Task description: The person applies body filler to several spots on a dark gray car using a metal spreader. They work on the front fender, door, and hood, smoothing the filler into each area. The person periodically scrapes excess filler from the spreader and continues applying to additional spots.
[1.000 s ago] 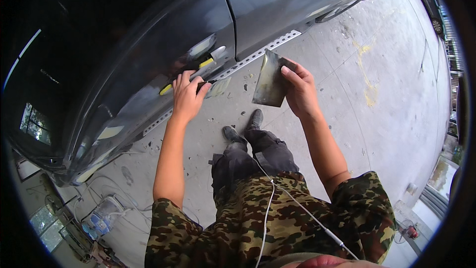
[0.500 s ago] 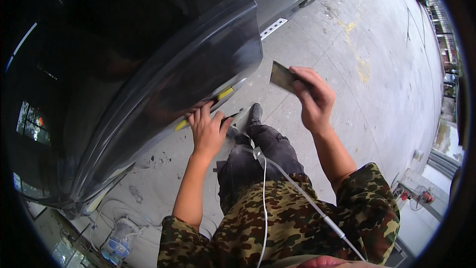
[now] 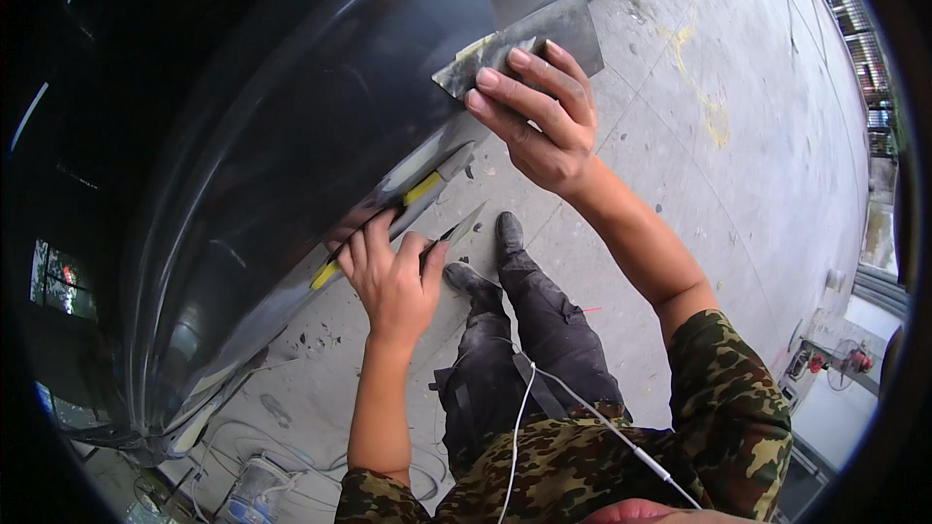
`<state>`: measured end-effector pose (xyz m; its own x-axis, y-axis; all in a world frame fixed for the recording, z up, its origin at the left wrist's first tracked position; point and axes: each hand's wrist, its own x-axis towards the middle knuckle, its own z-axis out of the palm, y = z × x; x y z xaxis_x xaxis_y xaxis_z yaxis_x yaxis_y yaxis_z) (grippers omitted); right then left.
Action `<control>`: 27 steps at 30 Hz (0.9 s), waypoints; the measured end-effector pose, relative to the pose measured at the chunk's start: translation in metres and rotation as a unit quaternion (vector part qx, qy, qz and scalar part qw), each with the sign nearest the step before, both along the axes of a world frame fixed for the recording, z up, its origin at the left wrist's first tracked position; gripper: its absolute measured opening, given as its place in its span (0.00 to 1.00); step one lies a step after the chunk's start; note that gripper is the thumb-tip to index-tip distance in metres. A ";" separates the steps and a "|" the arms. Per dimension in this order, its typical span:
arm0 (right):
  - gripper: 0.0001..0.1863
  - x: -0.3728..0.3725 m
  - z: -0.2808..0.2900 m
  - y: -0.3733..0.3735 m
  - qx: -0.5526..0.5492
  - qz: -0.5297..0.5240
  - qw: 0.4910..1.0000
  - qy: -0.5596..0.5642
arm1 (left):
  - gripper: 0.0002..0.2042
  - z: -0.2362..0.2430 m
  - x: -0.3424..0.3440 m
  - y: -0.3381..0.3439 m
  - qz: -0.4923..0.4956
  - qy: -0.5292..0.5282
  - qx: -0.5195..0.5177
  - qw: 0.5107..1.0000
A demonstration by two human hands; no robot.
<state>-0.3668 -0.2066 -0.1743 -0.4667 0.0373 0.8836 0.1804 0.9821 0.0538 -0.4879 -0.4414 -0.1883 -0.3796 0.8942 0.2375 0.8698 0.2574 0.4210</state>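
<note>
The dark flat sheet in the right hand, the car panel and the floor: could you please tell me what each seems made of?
Sheet: perhaps metal or stiff plastic, dull grey, thin and straight-edged; the look leaves it open.
Car panel: likely painted metal, dark and glossy, judging by its highlights.
Floor: probably concrete, matt pale grey, with thin straight lines and stains.

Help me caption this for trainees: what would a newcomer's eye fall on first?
The dark, glossy car body sweeps across the left and upper left. At upper middle, the right hand holds a flat grey plate that overlaps the car body in view; whether they touch is hard to tell. Left of centre, the left hand holds a yellow-and-black tool, its yellow parts standing out brightly.
</note>
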 end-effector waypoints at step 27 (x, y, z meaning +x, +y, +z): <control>0.15 -0.007 0.004 0.014 0.006 -0.009 0.997 -0.076 | 0.14 -0.009 -0.030 0.021 0.013 0.004 -0.003 1.000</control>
<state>-0.3733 -0.1927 -0.1699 -0.5947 0.0359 0.8031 0.1862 0.9780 0.0942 -0.5175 -0.4205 -0.1970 -0.4005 0.8855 0.2356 0.8665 0.2823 0.4117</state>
